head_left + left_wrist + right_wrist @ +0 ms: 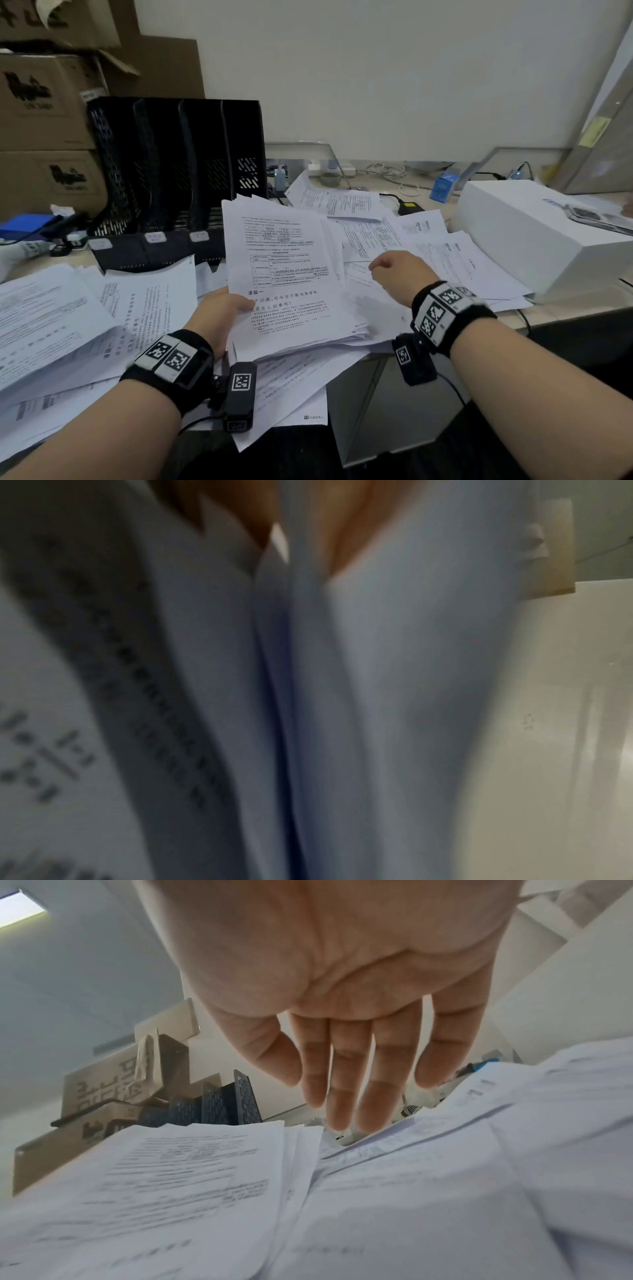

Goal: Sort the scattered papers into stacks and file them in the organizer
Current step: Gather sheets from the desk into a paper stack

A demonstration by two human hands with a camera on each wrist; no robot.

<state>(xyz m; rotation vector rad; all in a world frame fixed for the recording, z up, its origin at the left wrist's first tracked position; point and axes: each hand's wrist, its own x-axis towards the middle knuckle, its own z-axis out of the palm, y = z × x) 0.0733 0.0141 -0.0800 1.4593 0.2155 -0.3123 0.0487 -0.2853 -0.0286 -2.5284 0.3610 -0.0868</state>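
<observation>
My left hand (pixel 222 313) grips the left edge of a thick stack of printed papers (pixel 284 270), thumb on top, lifting it off the desk. The left wrist view shows only blurred sheet edges of that stack of papers (pixel 377 696) with fingers (pixel 342 520) behind them. My right hand (pixel 394 270) hovers to the right of the stack over loose sheets (pixel 455 263), holding nothing. In the right wrist view the right hand (pixel 342 1096) has straight fingers pointing down at the loose sheets (pixel 411 1177). A black mesh organizer (pixel 178 164) with upright slots stands behind the stack.
More printed sheets (pixel 51 325) cover the desk at left. A white box (pixel 534 233) sits at right, cardboard boxes (pixel 44 113) at the back left. Cables, chargers and a small blue box (pixel 442 186) lie along the wall. The desk edge (pixel 376 394) drops off in front.
</observation>
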